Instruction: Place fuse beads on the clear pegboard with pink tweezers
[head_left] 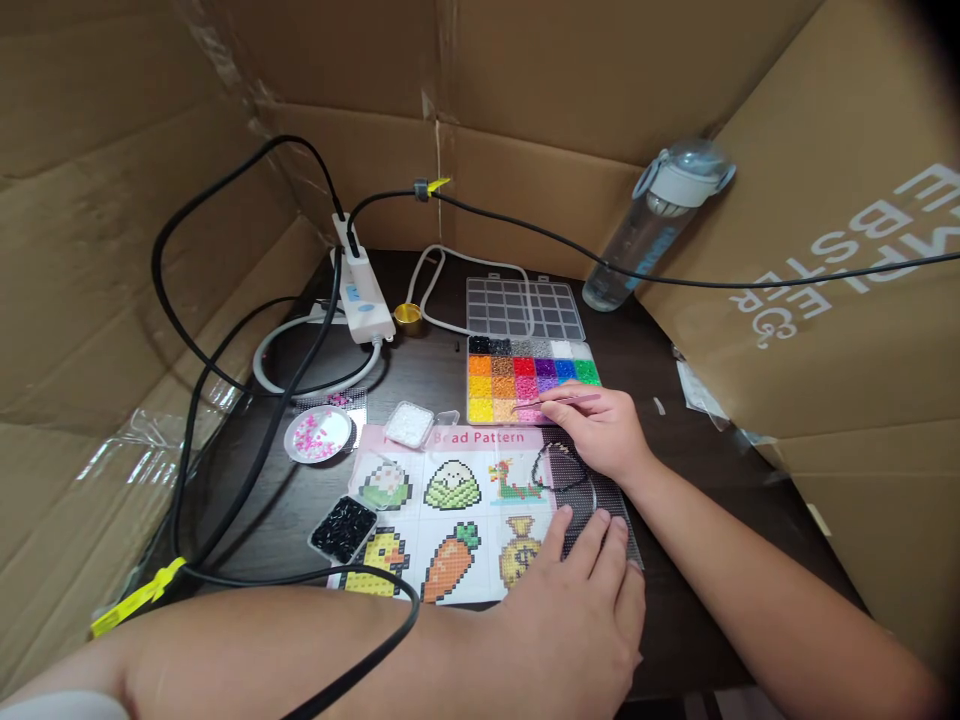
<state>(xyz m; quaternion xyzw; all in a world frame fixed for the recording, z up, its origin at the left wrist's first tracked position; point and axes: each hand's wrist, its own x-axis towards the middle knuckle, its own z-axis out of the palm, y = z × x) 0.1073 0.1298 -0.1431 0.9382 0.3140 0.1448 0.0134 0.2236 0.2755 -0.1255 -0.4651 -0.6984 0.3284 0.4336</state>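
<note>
My right hand pinches slim pinkish tweezers, whose tips reach over the light orange and pink beads of the sectioned bead box. My left hand lies with fingers spread on the lower part of a clear pegboard and the pattern sheet's edge. On that pegboard, black beads form a curved outline, with a few pale beads near its top. The pattern sheet carries bead pictures, among them a carrot and a money bag. Part of it is hidden under my left hand and arm.
Left of the sheet are a tray of black beads, a box of white beads and a round dish with pink and white beads. Black cables, a power strip and a bottle stand within cardboard walls.
</note>
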